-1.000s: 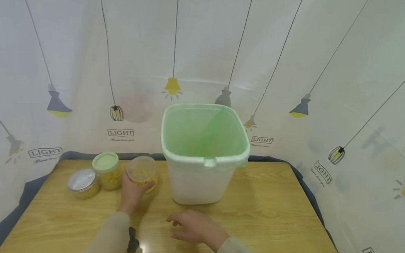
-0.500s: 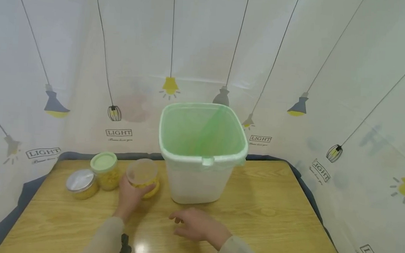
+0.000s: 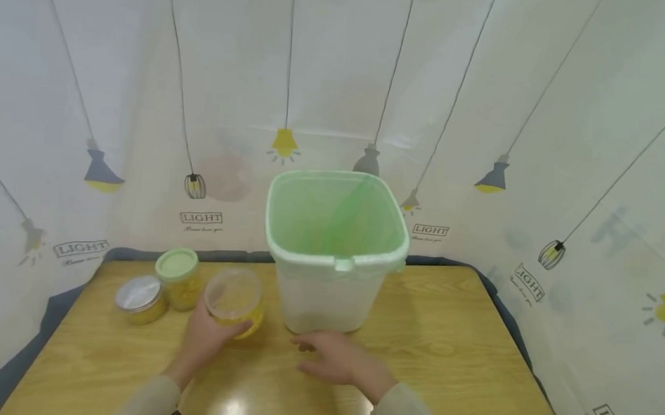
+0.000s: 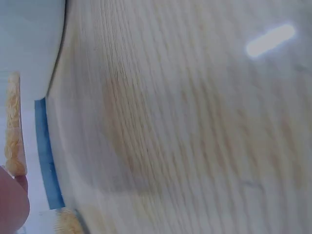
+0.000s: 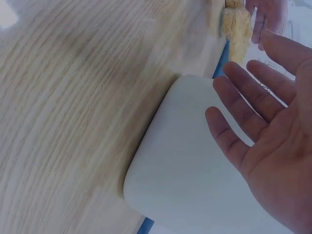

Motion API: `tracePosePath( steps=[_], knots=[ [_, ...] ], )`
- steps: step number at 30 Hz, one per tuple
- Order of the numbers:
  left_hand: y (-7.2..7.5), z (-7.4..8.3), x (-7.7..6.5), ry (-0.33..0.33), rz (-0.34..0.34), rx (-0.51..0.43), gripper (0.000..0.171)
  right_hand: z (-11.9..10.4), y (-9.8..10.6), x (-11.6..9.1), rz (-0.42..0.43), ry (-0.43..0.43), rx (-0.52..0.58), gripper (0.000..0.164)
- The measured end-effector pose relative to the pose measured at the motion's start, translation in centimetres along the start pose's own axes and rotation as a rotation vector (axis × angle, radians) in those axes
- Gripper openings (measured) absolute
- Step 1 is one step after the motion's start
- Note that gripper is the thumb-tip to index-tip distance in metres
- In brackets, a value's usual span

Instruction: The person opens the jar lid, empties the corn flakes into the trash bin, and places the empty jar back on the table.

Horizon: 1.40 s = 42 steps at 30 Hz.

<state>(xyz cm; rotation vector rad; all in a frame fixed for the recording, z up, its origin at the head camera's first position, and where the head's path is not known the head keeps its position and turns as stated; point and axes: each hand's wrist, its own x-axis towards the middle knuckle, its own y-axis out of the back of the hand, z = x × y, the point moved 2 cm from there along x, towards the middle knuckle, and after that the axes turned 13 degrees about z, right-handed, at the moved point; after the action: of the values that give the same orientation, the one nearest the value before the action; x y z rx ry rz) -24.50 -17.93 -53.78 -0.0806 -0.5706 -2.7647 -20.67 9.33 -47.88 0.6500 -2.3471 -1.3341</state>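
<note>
My left hand [image 3: 205, 334] grips a clear round jar [image 3: 234, 293] with yellow contents, its fingers and thumb around the side. In the left wrist view the jar [image 4: 14, 131] shows only as a strip at the left edge, with a fingertip [image 4: 12, 204] below it. My right hand [image 3: 335, 358] hovers near the foot of a white bin [image 3: 324, 296] with a pale green rim. In the right wrist view the right hand's palm [image 5: 280, 141] holds nothing, and its fingers are spread and loosely bent.
Left of the held jar stand a jar with a green lid [image 3: 177, 264] and a lower jar with a silver lid [image 3: 138, 292], both with yellow contents. They rest on a wooden table [image 3: 449, 348]. A lamp-printed curtain [image 3: 329, 74] surrounds the table's back and sides.
My left hand has drawn the jar a little toward me, away from the green-lidded jar. My right hand has shifted slightly to the right, its fingers still loose.
</note>
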Motion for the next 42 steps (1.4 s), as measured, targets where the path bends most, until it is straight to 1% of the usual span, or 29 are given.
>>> tracePosePath(
  steps=[2, 4, 8, 10, 16, 20, 24, 27, 31, 34, 37, 39, 42],
  knots=[
    [0.3, 0.4, -0.5, -0.021, -0.022, 0.008, 0.119, 0.0, 0.6, -0.4, 0.007, 0.018, 0.009, 0.046],
    [0.5, 0.9, -1.0, -0.058, -0.041, 0.007, 0.116, 0.1, 1.0, -0.9, 0.011, 0.029, 0.012, 0.046],
    [0.6, 2.0, -2.6, -0.167, -0.068, -0.005, 0.110, 0.5, 1.7, -1.7, 0.017, 0.039, 0.023, 0.045],
    [0.5, 2.3, -3.3, -0.196, -0.088, -0.019, 0.107, 0.6, 1.9, -2.0, 0.029, 0.040, 0.021, 0.044],
    [-0.2, 2.8, -5.1, -0.209, -0.179, -0.059, 0.108, 0.3, 3.0, -2.6, 0.084, 0.020, -0.025, 0.044],
    [-0.7, 3.2, -6.2, -0.231, -0.240, -0.082, 0.106, 0.3, 3.6, -2.8, 0.110, -0.017, -0.052, 0.047],
    [-1.3, 3.4, -7.1, -0.265, -0.269, -0.078, 0.104, 0.3, 4.1, -3.0, 0.133, -0.052, -0.100, 0.049],
    [-1.9, 3.7, -7.6, -0.279, -0.294, -0.092, 0.102, 0.0, 4.4, -3.1, 0.160, -0.061, -0.126, 0.050],
    [-2.8, 4.2, -8.2, -0.296, -0.337, -0.126, 0.103, -0.8, 4.8, -3.1, 0.217, -0.078, -0.143, 0.055],
    [-3.5, 4.4, -8.6, -0.312, -0.356, -0.127, 0.103, -1.7, 5.2, -3.2, 0.254, -0.102, -0.171, 0.058],
    [-4.3, 4.4, -9.0, -0.344, -0.368, -0.120, 0.102, -2.7, 5.3, -3.2, 0.276, -0.090, -0.242, 0.063],
    [-4.7, 4.4, -9.2, -0.355, -0.372, -0.117, 0.100, -3.1, 5.2, -3.3, 0.289, -0.064, -0.295, 0.065],
    [-5.4, 4.5, -9.6, -0.370, -0.394, -0.120, 0.099, -3.7, 4.8, -3.5, 0.294, -0.044, -0.340, 0.073]
  ],
)
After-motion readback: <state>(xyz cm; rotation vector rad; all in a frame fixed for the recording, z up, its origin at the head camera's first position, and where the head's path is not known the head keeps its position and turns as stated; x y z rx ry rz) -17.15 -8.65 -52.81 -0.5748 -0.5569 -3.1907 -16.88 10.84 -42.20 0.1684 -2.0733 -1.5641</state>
